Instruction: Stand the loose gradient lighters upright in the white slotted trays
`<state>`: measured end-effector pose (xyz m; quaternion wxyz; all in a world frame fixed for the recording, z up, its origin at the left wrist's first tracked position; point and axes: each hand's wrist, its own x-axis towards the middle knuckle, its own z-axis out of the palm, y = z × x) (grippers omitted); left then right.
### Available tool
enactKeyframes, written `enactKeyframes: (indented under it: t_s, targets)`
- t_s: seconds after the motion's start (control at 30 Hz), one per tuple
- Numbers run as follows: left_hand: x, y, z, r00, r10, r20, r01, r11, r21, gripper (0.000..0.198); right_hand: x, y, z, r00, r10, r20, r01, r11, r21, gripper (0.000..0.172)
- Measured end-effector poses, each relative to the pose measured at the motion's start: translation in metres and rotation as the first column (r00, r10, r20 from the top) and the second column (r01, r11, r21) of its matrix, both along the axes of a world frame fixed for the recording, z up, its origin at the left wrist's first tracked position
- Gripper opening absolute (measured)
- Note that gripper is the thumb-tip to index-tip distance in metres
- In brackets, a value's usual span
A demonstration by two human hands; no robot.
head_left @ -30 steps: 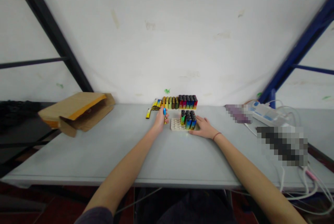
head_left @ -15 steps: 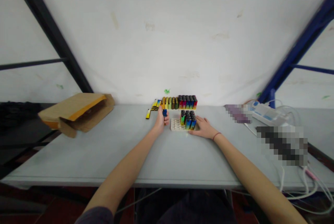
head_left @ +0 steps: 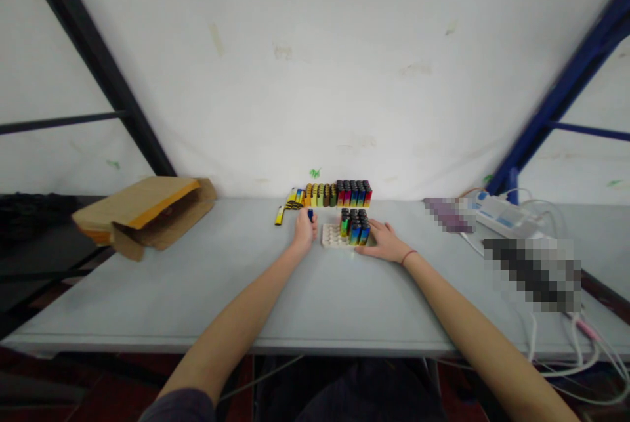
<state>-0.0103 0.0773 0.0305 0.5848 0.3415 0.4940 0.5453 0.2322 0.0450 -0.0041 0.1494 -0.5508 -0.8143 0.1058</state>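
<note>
My left hand [head_left: 305, 230] is closed around a dark blue lighter [head_left: 310, 214], whose top end shows above the fingers. It is just left of a white tray [head_left: 333, 243] with rows of round holes. Lighters with black tops and blue, green and yellow bodies [head_left: 355, 233] stand upright in the tray's right part; the holes on its left are bare. My right hand [head_left: 386, 241] has its fingers spread at the tray's right side, thumb along the front corner, touching the tray or the lighters there.
Behind the tray stand rows of yellow-to-brown lighters [head_left: 321, 195] and red-and-blue lighters [head_left: 354, 193]. Yellow lighters [head_left: 295, 197] lie left of them, with a single one [head_left: 279, 216] nearer. An opened cardboard box [head_left: 147, 212] lies left; a power strip [head_left: 502, 212] and cables are right.
My left hand has tilted and dropped slightly, so less of the blue lighter shows. My right hand and the tray stay where they were.
</note>
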Motion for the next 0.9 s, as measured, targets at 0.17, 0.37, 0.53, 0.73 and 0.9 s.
enactKeyframes:
  t_s: [0.17, 0.37, 0.53, 0.73, 0.9]
  targets:
    - [-0.0001, -0.0013, 0.0006, 0.999, 0.037, 0.005, -0.037, 0.999, 0.009, 0.033, 0.0001, 0.0003, 0.0, 1.0, 0.004, -0.001, -0.004, 1.0, 0.007, 0.088]
    - [-0.0012, -0.0009, 0.0014, 0.999, 0.015, 0.039, -0.014, 1.0, -0.01, 0.042, -0.0006, -0.0009, 0.0026, 1.0, 0.0, 0.008, 0.0, 1.0, -0.002, 0.088]
    - [-0.0016, -0.0012, 0.0028, 0.998, -0.017, 0.064, 0.019, 0.999, -0.035, 0.041, -0.0008, -0.0013, 0.003, 1.0, -0.003, -0.002, 0.003, 1.0, -0.01, 0.088]
    - [-0.0027, -0.0033, 0.0055, 0.99, -0.001, 0.138, 0.01, 0.998, -0.065, 0.035, -0.0005, -0.0001, 0.0013, 1.0, -0.008, 0.006, 0.008, 1.0, -0.005, 0.089]
    - [-0.0032, -0.001, 0.0024, 0.989, 0.005, 0.149, 0.001, 0.999, -0.042, 0.035, 0.0005, 0.0009, -0.001, 1.0, 0.0, 0.0, 0.0, 1.0, 0.005, 0.088]
